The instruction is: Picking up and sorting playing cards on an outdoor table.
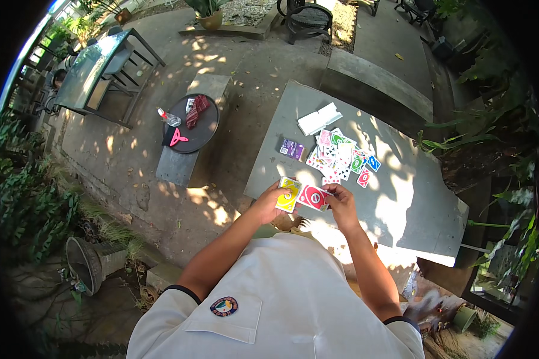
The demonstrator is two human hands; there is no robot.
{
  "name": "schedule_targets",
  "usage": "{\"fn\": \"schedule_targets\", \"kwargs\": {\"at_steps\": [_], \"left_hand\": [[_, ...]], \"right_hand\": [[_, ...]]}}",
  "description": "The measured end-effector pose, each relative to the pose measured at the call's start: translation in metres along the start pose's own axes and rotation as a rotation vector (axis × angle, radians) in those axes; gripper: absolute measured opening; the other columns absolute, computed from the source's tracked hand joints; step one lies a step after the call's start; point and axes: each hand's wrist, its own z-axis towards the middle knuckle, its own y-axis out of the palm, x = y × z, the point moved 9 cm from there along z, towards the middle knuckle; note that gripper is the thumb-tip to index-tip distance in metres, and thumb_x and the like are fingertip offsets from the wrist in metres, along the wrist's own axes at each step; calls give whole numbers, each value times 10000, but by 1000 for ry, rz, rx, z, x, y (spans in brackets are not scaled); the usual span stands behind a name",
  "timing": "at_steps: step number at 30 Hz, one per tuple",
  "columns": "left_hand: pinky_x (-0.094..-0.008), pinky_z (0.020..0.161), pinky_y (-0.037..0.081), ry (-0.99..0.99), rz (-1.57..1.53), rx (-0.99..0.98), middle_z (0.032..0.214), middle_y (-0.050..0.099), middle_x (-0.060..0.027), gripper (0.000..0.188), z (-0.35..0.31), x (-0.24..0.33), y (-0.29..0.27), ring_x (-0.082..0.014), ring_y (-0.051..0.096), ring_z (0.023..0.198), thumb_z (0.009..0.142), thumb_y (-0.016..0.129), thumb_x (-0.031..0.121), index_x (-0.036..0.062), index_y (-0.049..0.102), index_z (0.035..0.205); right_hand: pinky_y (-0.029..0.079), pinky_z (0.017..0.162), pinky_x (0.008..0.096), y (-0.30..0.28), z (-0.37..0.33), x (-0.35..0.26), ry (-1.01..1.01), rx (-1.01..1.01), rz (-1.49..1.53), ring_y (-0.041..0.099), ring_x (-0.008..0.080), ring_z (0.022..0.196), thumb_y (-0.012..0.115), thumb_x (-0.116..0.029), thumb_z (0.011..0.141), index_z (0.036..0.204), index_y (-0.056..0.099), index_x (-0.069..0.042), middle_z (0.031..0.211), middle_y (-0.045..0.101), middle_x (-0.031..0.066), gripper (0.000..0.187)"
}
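Note:
My left hand (268,205) is closed around a stack of playing cards, with a yellow card (288,192) on top. Between the thumb and fingers of my right hand (341,207) is a red playing card (312,198), its left edge close to the yellow one. Both hands are above the near edge of the grey table (263,173). Beyond them lies a loose heap of playing cards (336,160), face up, in mixed colours. A purple card box (291,149) sits left of the heap, and an open white box (320,119) lies behind it.
To the left, a concrete bench (176,169) bears a round dark tray (206,139) with a clear bottle (170,118), a red cloth (196,111) and a pink item (178,138). Another bench (377,78) stands behind the table. Leafy plants (515,197) overhang its right side.

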Motion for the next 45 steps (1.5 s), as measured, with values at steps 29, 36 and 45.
{"fn": "schedule_targets", "kwargs": {"at_steps": [29,36,45], "left_hand": [[-376,755,560,-197,-198,-77,1119,599,-128,451,-7,-103,53,-255,638,916,947,431,408,85,447,1262],[-361,670,579,-8,-171,245,989,636,-124,357,-31,-108,-25,-254,659,816,937,459,406,166,484,1201],[-401,735,559,216,-411,672,952,645,-131,304,-159,-147,-136,-289,638,843,874,557,439,164,594,999]], "right_hand": [[452,867,405,0,-51,-14,-361,-394,-574,537,333,1030,719,-326,674,1090,512,-39,1142,518,146,547],[447,884,392,-112,23,109,24,-118,-570,546,328,1038,731,-448,702,1194,470,-33,1153,529,196,695],[455,912,432,-241,95,165,272,173,-1023,482,317,1150,772,-352,670,1219,455,-91,1243,475,150,686]]}}
